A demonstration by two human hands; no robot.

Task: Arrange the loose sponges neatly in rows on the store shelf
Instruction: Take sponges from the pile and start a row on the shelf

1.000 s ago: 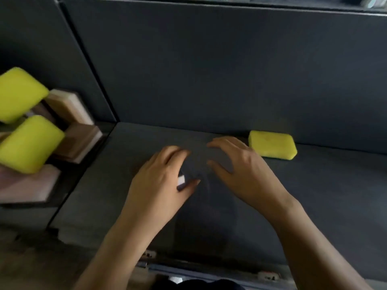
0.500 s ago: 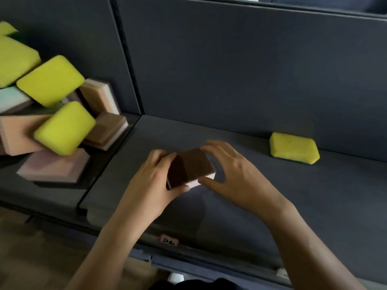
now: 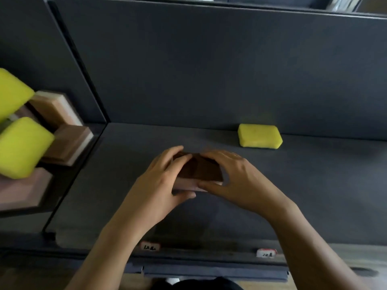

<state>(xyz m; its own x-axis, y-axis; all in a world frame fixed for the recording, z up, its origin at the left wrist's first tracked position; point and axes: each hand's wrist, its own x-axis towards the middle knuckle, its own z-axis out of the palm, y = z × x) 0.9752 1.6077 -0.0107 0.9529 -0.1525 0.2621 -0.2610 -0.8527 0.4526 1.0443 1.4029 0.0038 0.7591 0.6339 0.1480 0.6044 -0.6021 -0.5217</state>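
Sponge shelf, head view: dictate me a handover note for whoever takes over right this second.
Left hand: grips the left end of the brown-topped sponge.
Right hand: pinches its right end.
Whether that sponge touches the shelf is unclear.
Done: one yellow sponge lies flat at the back.
Left: set the held sponge in line with it, then sort the loose pile in the left bay.

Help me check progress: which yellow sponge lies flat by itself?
The yellow rectangular foam sponge by the back panel; the other yellow sponges lean tilted at far left.
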